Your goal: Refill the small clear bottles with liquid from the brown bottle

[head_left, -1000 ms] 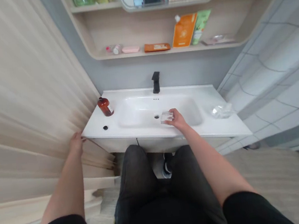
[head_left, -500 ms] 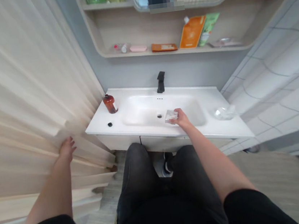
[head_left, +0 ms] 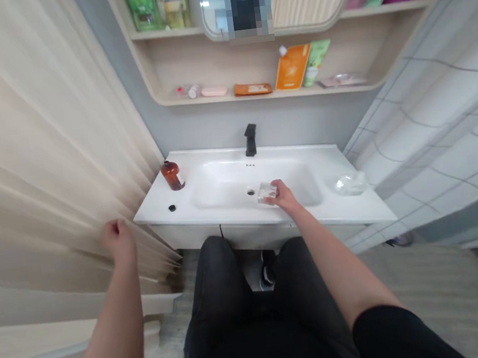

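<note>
Your right hand (head_left: pixel 283 195) reaches into the white sink (head_left: pixel 227 189), its fingers (head_left: pixel 275 186) closed around a small clear glass (head_left: pixel 266 192), which sits low over the basin floor; whether it touches the basin cannot be told. The drain hole (head_left: pixel 250 191) lies just beside the glass, on the side away from your fingers. Beyond your fingertips, at the back rim, stands the black faucet (head_left: pixel 250 139).

Your left hand (head_left: pixel 118 240) hangs in the air, fingers curled into a loose fist that holds nothing (the thumb folds over the front). It is just beside the pale ribbed wall panel (head_left: pixel 39 186); contact with it cannot be told. The corner of the white surface (head_left: pixel 155 204) lies near these fingers, toward the sink. On that surface, further beyond the left fingers, an amber bottle (head_left: pixel 173 175) stands upright, and a small black cap (head_left: pixel 172 208) lies between it and the front edge.

Well apart from the right fingers, on the surface's far right side, rests a crumpled clear wrapper (head_left: pixel 350 184). Above the faucet, a wall shelf (head_left: pixel 263 96) carries an orange pouch (head_left: pixel 292 66) and a green pouch (head_left: pixel 315 62), leaning side by side.
</note>
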The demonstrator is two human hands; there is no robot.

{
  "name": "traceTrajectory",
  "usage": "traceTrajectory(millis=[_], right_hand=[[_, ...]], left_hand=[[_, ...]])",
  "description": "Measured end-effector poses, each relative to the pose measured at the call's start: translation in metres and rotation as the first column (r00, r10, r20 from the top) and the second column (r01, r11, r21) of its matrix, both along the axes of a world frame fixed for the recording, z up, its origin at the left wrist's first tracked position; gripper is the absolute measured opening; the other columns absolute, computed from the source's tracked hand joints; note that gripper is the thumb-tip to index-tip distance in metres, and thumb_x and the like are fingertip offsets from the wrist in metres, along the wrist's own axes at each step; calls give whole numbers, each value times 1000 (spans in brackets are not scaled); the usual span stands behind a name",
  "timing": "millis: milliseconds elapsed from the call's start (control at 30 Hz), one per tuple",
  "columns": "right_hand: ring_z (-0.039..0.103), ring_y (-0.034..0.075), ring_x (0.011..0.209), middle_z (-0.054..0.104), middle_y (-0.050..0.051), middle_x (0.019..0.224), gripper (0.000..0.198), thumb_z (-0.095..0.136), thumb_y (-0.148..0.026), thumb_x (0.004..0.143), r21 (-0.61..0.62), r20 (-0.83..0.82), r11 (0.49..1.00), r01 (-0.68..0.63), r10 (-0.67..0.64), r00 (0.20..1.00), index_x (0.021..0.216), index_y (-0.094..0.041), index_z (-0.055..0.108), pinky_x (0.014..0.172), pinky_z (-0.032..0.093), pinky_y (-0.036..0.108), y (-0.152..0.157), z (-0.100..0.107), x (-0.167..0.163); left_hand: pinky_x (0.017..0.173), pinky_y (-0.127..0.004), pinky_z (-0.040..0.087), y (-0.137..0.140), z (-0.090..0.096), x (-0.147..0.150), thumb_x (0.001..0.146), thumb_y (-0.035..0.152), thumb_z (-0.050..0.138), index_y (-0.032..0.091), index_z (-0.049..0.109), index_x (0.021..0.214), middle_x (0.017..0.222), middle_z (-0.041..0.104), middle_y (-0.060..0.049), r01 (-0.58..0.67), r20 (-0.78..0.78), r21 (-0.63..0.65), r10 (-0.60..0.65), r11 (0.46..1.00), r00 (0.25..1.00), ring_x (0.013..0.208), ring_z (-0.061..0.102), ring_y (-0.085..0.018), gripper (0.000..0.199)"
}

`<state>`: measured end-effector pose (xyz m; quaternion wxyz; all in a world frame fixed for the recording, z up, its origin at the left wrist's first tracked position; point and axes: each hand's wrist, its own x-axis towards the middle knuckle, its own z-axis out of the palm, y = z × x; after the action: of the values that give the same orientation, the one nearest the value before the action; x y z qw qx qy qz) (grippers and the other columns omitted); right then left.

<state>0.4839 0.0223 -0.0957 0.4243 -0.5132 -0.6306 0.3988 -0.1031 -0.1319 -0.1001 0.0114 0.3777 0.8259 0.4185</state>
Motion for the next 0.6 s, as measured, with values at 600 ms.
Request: traceTrajectory(millis=[600], right_hand=[[63, 24, 81, 63, -4, 87, 78, 94, -58, 55, 11, -1, 1000, -18, 18, 1000, 116, -29, 53, 75, 52, 36, 3, -9, 3]], left_hand=[[105, -49, 57, 100, 30, 69, 96, 33, 65, 16, 87, 115, 119, 80, -24, 348, -294, -585, -592, 733, 751, 116, 76, -43, 34]])
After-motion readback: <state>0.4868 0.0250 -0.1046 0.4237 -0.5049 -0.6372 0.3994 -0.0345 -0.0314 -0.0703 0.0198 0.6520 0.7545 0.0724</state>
